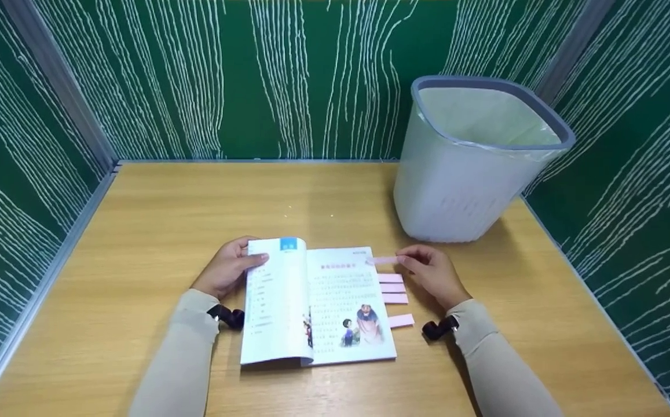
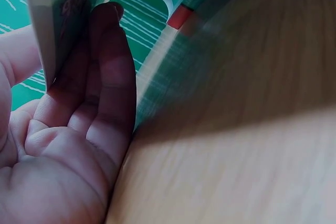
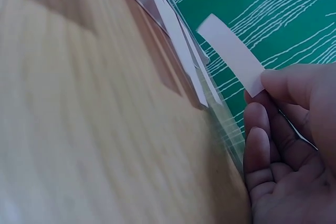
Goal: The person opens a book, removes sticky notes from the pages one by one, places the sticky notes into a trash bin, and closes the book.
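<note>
- Pink strip (image 1: 385, 260): at the upper right corner of the book (image 1: 318, 301), its far end overlapping the page; from where I stand, contact cannot be confirmed.
- Right hand (image 1: 432, 272): beside the book's right edge, pinching the strip's outer end between thumb and finger.
- Handling: the strip probably bends easily; pinch lightly and move it level with the page to avoid creasing.
- Left hand (image 1: 227, 269): at the book's left edge, thumb above and fingers beneath, gripping the pages; this should steady them.
- Four other strips (image 1: 392, 288): jutting from the book's right edge, lower down; the nearest could snag.
- Bin (image 1: 456, 185): on the tabletop (image 1: 196, 197), beyond the book and rightward.
</note>
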Demonstrator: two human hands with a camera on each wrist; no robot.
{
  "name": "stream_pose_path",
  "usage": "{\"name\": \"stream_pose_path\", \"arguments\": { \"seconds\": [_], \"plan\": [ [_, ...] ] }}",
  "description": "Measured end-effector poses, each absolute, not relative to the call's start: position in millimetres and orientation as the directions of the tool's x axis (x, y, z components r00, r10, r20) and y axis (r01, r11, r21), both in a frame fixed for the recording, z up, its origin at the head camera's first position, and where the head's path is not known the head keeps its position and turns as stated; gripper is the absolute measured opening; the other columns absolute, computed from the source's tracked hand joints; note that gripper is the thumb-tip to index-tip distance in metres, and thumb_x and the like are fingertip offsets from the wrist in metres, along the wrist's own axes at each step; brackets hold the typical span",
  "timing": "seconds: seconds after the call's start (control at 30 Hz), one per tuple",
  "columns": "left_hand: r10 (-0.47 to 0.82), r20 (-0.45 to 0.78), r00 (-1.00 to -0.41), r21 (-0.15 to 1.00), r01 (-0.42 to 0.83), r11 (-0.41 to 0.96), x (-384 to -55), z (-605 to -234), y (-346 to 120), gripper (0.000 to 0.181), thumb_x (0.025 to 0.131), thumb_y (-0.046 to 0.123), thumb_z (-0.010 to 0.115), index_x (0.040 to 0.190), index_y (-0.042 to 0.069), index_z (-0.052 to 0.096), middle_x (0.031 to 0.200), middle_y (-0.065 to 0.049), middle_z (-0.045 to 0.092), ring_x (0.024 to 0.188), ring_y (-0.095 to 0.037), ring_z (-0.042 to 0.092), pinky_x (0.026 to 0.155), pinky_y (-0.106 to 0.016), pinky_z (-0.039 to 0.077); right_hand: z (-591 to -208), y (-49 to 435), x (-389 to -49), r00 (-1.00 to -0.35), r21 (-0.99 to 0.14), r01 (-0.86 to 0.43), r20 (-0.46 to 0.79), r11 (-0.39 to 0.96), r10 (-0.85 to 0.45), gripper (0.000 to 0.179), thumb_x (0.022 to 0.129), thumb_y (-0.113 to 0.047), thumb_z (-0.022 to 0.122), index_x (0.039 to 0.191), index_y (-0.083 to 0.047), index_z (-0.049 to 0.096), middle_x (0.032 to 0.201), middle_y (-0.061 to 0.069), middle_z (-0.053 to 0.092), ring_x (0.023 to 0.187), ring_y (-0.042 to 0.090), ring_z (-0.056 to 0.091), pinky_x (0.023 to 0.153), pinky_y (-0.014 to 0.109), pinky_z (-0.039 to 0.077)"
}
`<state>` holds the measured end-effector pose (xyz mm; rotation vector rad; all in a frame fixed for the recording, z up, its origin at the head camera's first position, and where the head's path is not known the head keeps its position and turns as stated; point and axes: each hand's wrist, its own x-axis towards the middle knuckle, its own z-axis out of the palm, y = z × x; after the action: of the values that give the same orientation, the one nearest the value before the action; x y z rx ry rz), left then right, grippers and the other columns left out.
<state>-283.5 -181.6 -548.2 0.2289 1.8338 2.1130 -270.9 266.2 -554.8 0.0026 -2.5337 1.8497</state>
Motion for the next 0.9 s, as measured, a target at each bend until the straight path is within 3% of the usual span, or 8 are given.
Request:
{"name": "stream_pose_path", "arguments": {
  "seconds": [0.13, 0.43, 0.57, 0.73, 0.9],
  "plan": [
    [0.358, -0.092, -0.929, 0.982, -0.143, -0.121, -284, -548, -179, 0.04, 0.099, 0.005, 0.067, 0.135, -0.004, 0.052, 0.113, -0.018, 0.076, 0.095, -0.027, 0.078, 0.085, -0.036, 0.063, -556, 270, -268, -0.999, -0.964, -0.044, 0.042, 0.261, -0.014, 0.028, 0.094, -0.022, 0.078, 0.112, 0.0, 0.073, 0.097, 0.004, 0.071, 0.082, 0.014, 0.063, 0.067, 0.023, 0.054],
    [0.351, -0.109, -0.93, 0.981, -0.158, -0.112, -283, -550, -176, 0.039, 0.099, 0.006, 0.067, 0.135, -0.003, 0.053, 0.113, -0.018, 0.076, 0.096, -0.026, 0.078, 0.085, -0.036, 0.063, -557, 273, -267, -1.0, -0.961, -0.008, 0.01, 0.275, 0.005, 0.028, 0.094, -0.029, 0.079, 0.111, -0.007, 0.074, 0.099, 0.005, 0.07, 0.082, 0.017, 0.064, 0.061, 0.025, 0.052],
    [0.345, -0.106, -0.932, 0.987, -0.141, -0.079, -282, -546, -176, 0.042, 0.1, 0.006, 0.067, 0.135, -0.004, 0.049, 0.108, -0.016, 0.077, 0.091, -0.025, 0.078, 0.081, -0.034, 0.063, -557, 271, -268, -1.0, -0.963, -0.007, 0.009, 0.268, 0.004, 0.03, 0.094, -0.029, 0.078, 0.113, -0.006, 0.073, 0.1, 0.006, 0.07, 0.087, 0.019, 0.065, 0.069, 0.026, 0.055],
    [0.284, -0.102, -0.954, 0.994, -0.088, 0.061, -279, -538, -172, 0.049, 0.1, 0.009, 0.067, 0.141, 0.003, 0.039, 0.098, -0.016, 0.077, 0.079, -0.025, 0.078, 0.069, -0.034, 0.064, -558, 268, -270, -1.0, -0.966, -0.005, 0.005, 0.257, -0.003, 0.029, 0.095, -0.026, 0.078, 0.114, -0.005, 0.073, 0.104, 0.009, 0.071, 0.094, 0.022, 0.067, 0.08, 0.028, 0.058],
    [0.214, -0.074, -0.974, 0.98, -0.031, 0.196, -275, -526, -166, 0.032, 0.1, 0.011, 0.068, 0.13, 0.009, 0.058, 0.109, -0.015, 0.071, 0.086, -0.024, 0.073, 0.071, -0.03, 0.06, -558, 270, -269, -1.0, -0.968, -0.01, 0.012, 0.251, 0.007, 0.027, 0.094, -0.027, 0.079, 0.113, -0.008, 0.074, 0.104, 0.008, 0.071, 0.093, 0.02, 0.068, 0.079, 0.028, 0.058]
  ]
}}
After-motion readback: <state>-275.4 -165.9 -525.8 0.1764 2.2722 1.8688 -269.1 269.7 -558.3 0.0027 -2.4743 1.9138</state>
